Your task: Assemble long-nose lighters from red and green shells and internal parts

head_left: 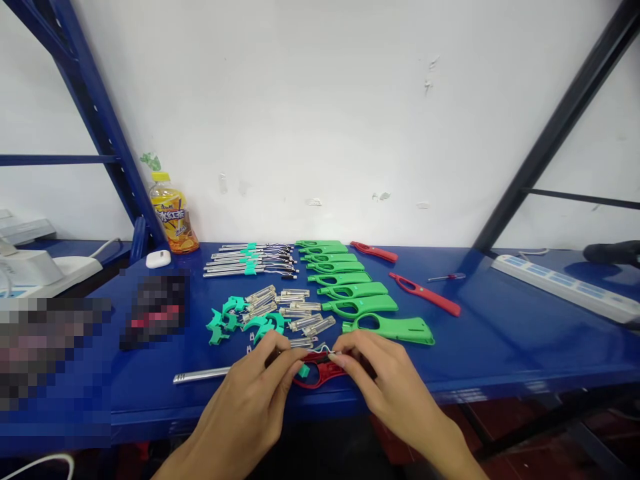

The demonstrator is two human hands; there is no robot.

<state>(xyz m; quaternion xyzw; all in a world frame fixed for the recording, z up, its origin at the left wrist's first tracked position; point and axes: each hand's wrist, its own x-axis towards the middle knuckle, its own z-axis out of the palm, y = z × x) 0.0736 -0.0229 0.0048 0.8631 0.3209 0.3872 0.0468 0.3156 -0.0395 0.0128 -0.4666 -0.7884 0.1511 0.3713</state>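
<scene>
My left hand (pixel 260 390), low in the middle of the frame, has its fingers curled and pressed together, and it pinches a small teal trigger (pixel 303 371) that pokes out by my thumb. A shiny silver lighter rod (pixel 200 375) sticks out to the left from behind this hand. My right hand (pixel 385 373), just right of the middle, pinches the end of a thin white wire (pixel 324 349) with thumb and finger. Between my hands, at the lower middle, lies an open red lighter shell (pixel 330 371).

Just above my left hand are more teal triggers (pixel 233 305) in a messy bunch, with clear fuel tanks (pixel 305 325) beside them. Green lighter shells (pixel 367 291) make a row up the middle. Two more red shells (pixel 427 297) lie right of them, near a little screwdriver (pixel 447 277). Farther up on the left are silver rods with wires (pixel 240 265), a white earbud case (pixel 159 259) and a tea bottle (pixel 173 217). A white power strip (pixel 565 287) is at the right. It all sits on a blue table (pixel 500 347).
</scene>
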